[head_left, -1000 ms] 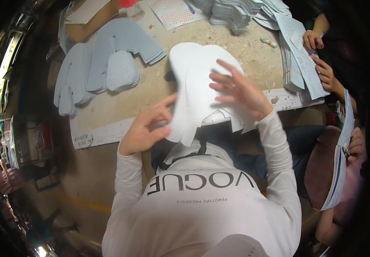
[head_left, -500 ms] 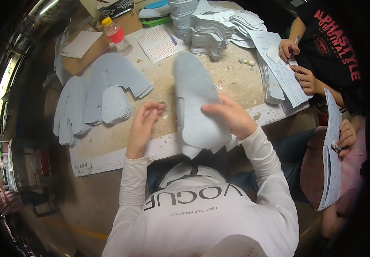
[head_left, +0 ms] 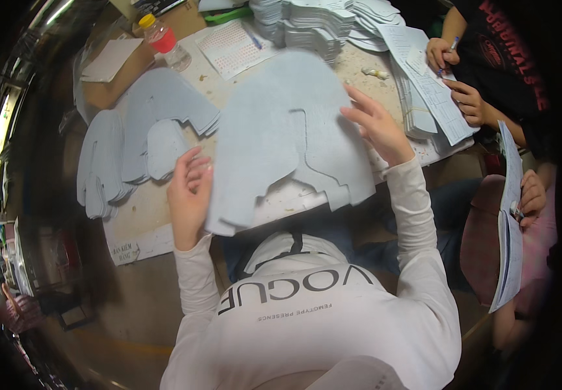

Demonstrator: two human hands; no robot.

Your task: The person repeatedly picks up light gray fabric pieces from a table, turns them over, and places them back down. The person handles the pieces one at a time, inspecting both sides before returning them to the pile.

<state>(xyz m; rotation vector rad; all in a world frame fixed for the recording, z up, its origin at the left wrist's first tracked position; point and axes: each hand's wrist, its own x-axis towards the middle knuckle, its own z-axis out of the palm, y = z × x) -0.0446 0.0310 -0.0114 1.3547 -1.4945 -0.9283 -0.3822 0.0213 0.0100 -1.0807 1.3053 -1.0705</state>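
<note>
A wide, light-grey stack of cut sheet pieces (head_left: 255,123), arch-shaped with a slit and notches, faces me between my hands, its lower part over the table's near edge. Beside its left edge is my left hand (head_left: 190,192), fingers loosely bent and apart. The fingers of my right hand (head_left: 381,127) are stretched out at the stack's right edge, the fingertips at or just over it. Neither hand visibly grips the stack; whether it rests fully on the table is hidden. Farther left lie similar grey pieces (head_left: 157,97) in overlapping piles, with a smaller rounded pile (head_left: 167,153) among them.
A bottle with a yellow cap (head_left: 164,42) stands by a cardboard box (head_left: 108,88). A printed sheet (head_left: 229,49) and tall grey stacks (head_left: 307,29) are at the back of the table (head_left: 157,244). On the right, one person's hands (head_left: 466,101) write on papers; another person's hand (head_left: 531,195) holds a notepad (head_left: 505,227).
The grey pieces, earlier seen narrow and gripped in my right hand, have turned and now show their wide face. My right hand has loosened and moved up and right; my left hand moved left.
</note>
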